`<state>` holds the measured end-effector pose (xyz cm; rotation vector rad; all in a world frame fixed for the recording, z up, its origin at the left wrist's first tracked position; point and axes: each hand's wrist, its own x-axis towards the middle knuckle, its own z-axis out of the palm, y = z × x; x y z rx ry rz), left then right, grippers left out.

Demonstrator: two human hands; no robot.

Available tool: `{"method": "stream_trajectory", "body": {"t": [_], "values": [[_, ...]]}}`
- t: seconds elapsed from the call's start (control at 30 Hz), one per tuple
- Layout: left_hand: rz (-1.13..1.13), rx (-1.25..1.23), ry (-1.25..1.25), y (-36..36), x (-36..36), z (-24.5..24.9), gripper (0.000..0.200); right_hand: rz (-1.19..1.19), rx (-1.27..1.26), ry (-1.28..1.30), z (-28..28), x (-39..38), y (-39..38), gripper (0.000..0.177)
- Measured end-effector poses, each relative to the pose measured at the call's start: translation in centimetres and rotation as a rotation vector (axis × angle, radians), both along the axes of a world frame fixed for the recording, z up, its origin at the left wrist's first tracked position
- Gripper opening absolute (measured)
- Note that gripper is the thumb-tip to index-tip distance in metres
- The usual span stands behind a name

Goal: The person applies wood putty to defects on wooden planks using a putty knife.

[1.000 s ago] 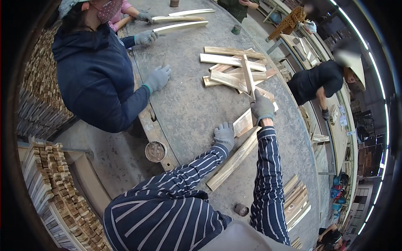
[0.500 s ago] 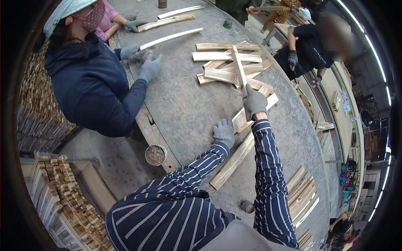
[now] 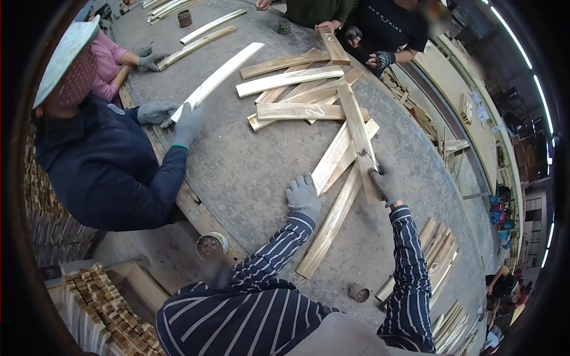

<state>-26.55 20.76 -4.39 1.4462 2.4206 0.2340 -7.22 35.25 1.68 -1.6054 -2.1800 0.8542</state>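
My right hand [image 3: 387, 185], in a grey glove, grips the edge of a wooden slat [image 3: 360, 137] near its close end. The slat's broad face shows a dark knot, and its far end overlaps the pile. My left hand [image 3: 304, 194], gloved too, rests with fingers spread at the near end of a pale slat [image 3: 333, 155]. Between my arms another slat [image 3: 332, 228] lies slantwise on the table. Beyond, several slats are heaped crosswise, among them one with a white chalk mark [image 3: 297, 111].
Left, a co-worker in a dark blue top holds a pale slat [image 3: 222, 77] in gloved hands. Across the grey table [image 3: 231, 154], people stand by an upright-held slat [image 3: 335, 47]. Tins [image 3: 212, 245] [image 3: 358, 292] and slat bundles [image 3: 442, 252] lie nearer me.
My right hand has come nearer and right; its slat now shows its broad face. The left co-worker's hands now hold the pale slat. A person in black has moved beside the heap.
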Motion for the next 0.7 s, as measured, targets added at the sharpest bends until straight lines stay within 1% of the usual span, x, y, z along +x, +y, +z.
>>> {"method": "stream_trajectory", "body": {"t": [0.07,0.1,0.13,0.17,0.2,0.23,0.27,0.3,0.37,0.4,0.47,0.5,0.57,0.6,0.63,0.7], "values": [[-0.004,-0.036,-0.011,0.0,-0.1,0.7,0.081,0.005,-0.052,0.060,-2.8,1.3,0.1,0.061],[-0.004,-0.034,0.001,0.2,-0.1,0.8,0.081,0.016,-0.094,0.113,-3.8,1.1,0.2,0.059],[-0.001,-0.025,-0.012,0.2,-0.1,0.7,0.081,0.032,-0.108,0.242,-5.0,0.8,0.1,0.055],[-0.007,-0.019,-0.023,0.1,-0.1,0.4,0.082,0.020,-0.108,0.258,-6.1,0.7,0.4,0.055],[-0.014,-0.014,0.024,0.2,0.1,-0.5,0.081,-0.030,-0.264,0.314,-6.2,0.6,0.5,0.054],[-0.045,-0.011,0.022,0.7,-0.1,-0.3,0.081,-0.082,-0.417,0.359,-5.1,0.4,0.5,0.053],[-0.022,-0.007,0.016,0.6,0.1,-0.2,0.083,-0.072,-0.474,0.304,-3.9,0.6,0.6,0.052],[0.007,-0.007,0.010,0.3,0.2,0.2,0.084,-0.096,-0.577,0.389,-3.1,0.7,0.6,0.053],[0.003,-0.022,0.003,-0.1,0.4,0.3,0.083,-0.110,-0.668,0.411,-3.3,1.1,1.1,0.054],[-0.015,-0.014,0.012,-0.1,0.3,0.1,0.083,-0.105,-0.674,0.408,-3.8,1.2,1.0,0.054],[-0.017,0.005,0.031,0.2,-0.1,-0.2,0.083,-0.103,-0.602,0.618,-5.2,1.2,1.0,0.050],[-0.008,0.007,0.026,0.0,0.1,-0.6,0.083,-0.092,-0.595,0.624,-5.6,1.4,1.1,0.050],[-0.003,0.047,0.028,0.7,0.0,-0.8,0.083,-0.112,-0.688,0.487,-5.6,2.2,1.8,0.061],[-0.001,0.022,0.015,0.7,-0.1,-0.6,0.083,-0.086,-0.673,0.561,-5.6,2.1,1.8,0.064],[-0.004,0.000,0.011,0.5,0.0,-0.5,0.083,-0.089,-0.668,0.558,-5.4,2.2,1.9,0.064],[-0.011,-0.044,0.002,0.3,0.0,-0.2,0.083,-0.092,-0.731,0.630,-5.6,2.2,1.9,0.067]]}}
